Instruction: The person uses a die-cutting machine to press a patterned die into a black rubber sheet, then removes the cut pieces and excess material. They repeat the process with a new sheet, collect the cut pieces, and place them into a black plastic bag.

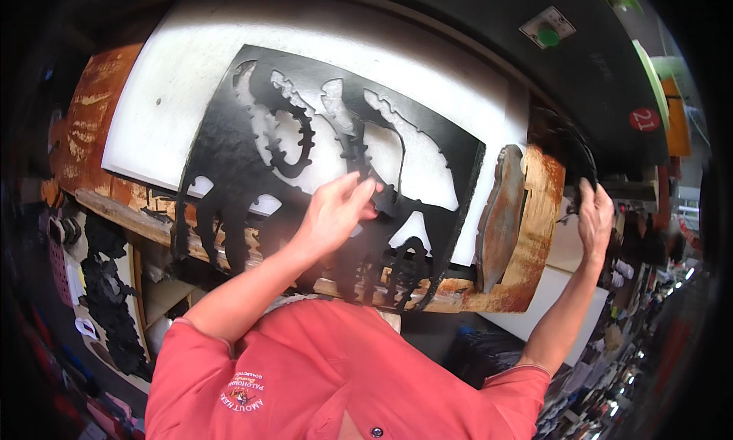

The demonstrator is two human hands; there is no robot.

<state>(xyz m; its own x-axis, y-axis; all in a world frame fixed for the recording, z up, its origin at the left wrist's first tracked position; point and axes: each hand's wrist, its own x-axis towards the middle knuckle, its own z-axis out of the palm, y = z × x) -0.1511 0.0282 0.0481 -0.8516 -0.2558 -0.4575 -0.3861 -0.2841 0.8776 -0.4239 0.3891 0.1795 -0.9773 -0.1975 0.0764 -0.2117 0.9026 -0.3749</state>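
A large black leather-like sheet [290,203], riddled with cut-out holes and thin jagged strips, lies over the white board [175,81] and hangs past its near edge. Above the sheet's middle, my left hand [336,215] has its fingers bent together at a narrow black strip. My right hand [595,220] is at the far right, thumb and fingers closed on a dark, thin-edged black piece [578,146] whose full shape is lost in shadow. Between my hands, on the board's right side, rests a long brown-grey cutting die [500,218] with a wavy outline.
Under the white board is a worn, rust-stained wooden board [99,119]. A dark machine beam with a green button [547,35] overhangs the far side. Black scraps [114,302] lie at lower left. A black plastic-wrapped bundle [485,354] stands below the right side.
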